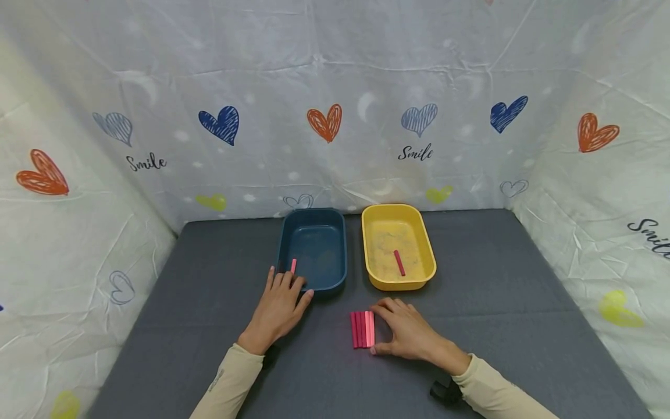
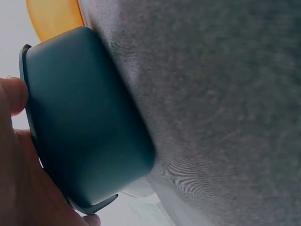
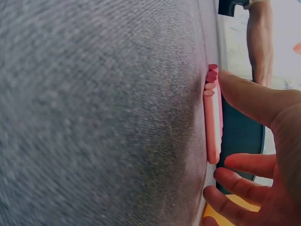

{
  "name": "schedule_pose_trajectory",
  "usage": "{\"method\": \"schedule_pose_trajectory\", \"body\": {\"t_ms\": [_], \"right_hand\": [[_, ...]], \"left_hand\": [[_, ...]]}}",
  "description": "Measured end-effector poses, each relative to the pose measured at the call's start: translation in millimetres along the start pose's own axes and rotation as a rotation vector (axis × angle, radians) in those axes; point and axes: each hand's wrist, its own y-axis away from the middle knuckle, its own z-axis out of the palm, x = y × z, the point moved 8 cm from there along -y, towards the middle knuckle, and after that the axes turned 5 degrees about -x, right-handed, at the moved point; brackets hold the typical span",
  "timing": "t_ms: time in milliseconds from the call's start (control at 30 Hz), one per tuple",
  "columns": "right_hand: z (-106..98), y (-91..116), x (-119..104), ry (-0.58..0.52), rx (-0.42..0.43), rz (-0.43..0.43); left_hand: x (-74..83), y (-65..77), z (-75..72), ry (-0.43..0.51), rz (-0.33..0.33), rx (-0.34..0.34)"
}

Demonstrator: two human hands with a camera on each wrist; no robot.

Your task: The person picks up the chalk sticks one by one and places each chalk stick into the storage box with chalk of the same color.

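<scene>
A row of several chalk-like sticks lies side by side on the grey table, dark red sticks (image 1: 357, 330) on the left and light pink sticks (image 1: 369, 329) on the right. My right hand (image 1: 405, 330) spans the row's right end, thumb by the near ends and fingers by the far ends. In the right wrist view its thumb and fingers are spread apart around the pink sticks (image 3: 211, 127). My left hand (image 1: 280, 308) lies over the near left rim of a blue tub (image 1: 340, 247), fingers reaching inside. A pink stick (image 1: 293, 266) shows just beyond those fingertips.
Right of the blue tub stands a yellow tub (image 1: 428, 265) with a dark red stick (image 1: 399, 263) inside. A black strap piece (image 1: 445, 393) sits under the right wrist. Patterned white cloth (image 1: 366, 87) walls the table's back and sides.
</scene>
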Motion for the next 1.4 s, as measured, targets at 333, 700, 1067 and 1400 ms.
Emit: {"method": "schedule_pose_trajectory", "body": {"t_ms": [333,700,1067,1400], "right_hand": [[6,-4,3,0.041,-0.023,0.024],[1,-6,5,0.025,-0.009,0.028],[-30,-5,-2,-0.017,0.074,0.009],[-60,-8,-10,-0.005,0.175,-0.035]], "left_hand": [[-2.2,2.2,0.6,-0.050,0.009,0.002],[-1.2,1.7,-0.9,-0.060,0.013,0.011],[-2.6,0.7,-1.0,-0.063,0.010,0.010],[-3.1,2.5,1.7,-0.062,0.005,-0.004]]}}
